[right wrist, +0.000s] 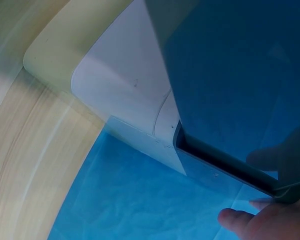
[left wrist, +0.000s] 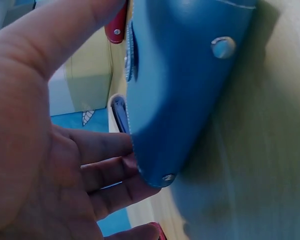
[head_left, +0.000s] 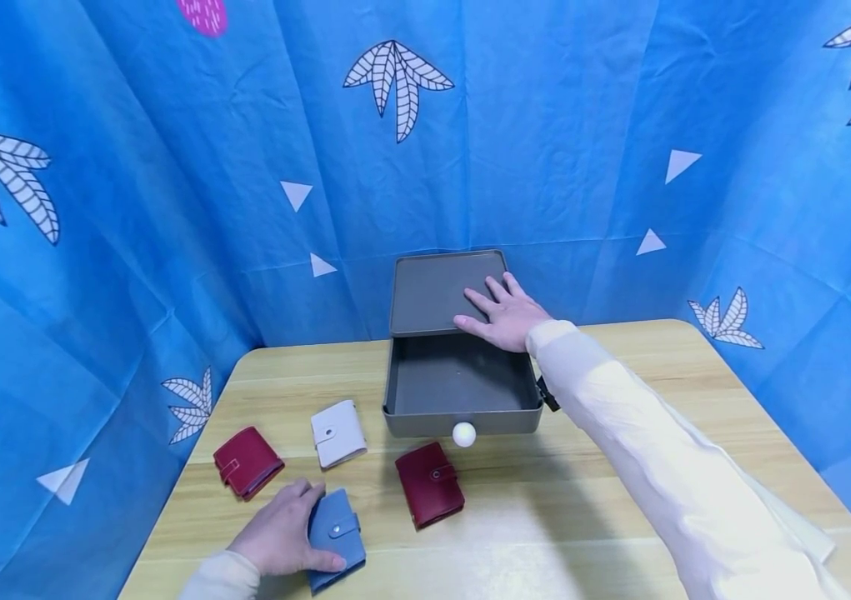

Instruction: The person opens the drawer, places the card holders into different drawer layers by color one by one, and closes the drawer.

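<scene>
Blue wallet [head_left: 337,523] on the bench [head_left: 545,521], near edge, left of centre: flat, rectangular, smooth leather-look cover, pale stitching along the edges, short strap across 1 side with a silver stud, more metal studs in the left wrist view. Left hand [head_left: 278,529] partly closed, thumb and fingers gripping the wallet by its left part, thumb over the near corner.

Grey box [head_left: 425,425] at the back, drawer [head_left: 463,375] pulled out towards the person, grey floor showing, round white knob [head_left: 463,434] on its front. Box top [head_left: 433,292] flat with a raised rim. Right hand [head_left: 506,317] open, fingers spread, no grasp, at the right side of the top; contact hard to tell.

3 other wallets, all strapped: white wallet [head_left: 338,433], red wallet [head_left: 247,462] at far left, dark red wallet [head_left: 428,485] just before the drawer.
</scene>
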Tool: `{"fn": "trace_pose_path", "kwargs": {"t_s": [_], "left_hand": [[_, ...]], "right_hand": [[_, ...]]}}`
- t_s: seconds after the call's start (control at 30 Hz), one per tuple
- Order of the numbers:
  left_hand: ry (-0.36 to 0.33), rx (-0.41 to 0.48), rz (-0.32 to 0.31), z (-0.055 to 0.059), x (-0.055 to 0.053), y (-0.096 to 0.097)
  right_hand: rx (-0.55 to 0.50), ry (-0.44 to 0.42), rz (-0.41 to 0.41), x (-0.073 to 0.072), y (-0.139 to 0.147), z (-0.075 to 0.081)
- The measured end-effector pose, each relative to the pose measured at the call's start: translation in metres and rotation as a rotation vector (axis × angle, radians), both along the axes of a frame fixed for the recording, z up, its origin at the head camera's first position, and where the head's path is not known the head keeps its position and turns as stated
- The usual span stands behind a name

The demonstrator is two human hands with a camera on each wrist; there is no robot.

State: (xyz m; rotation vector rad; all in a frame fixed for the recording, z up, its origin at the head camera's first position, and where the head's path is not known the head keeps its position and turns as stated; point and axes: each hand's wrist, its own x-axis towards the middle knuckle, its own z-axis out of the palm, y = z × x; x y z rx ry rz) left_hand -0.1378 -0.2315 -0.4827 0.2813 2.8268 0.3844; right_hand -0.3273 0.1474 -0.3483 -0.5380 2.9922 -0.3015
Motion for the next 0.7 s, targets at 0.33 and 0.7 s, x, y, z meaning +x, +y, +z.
{"fn": "trace_pose_path", "kwargs": {"t_s": [0.33, 0.7], "left_hand": [[-0.007, -0.041, -0.007, -0.003, 0.0, 0.005], [0.01, -0.039, 0.01, -0.01, 0.0, 0.007]], "right_hand": [[0.003, -0.001, -0.004, 0.001, -0.001, 0.002], [0.004, 0.003, 0.0, 0.001, -0.001, 0.0]]}}
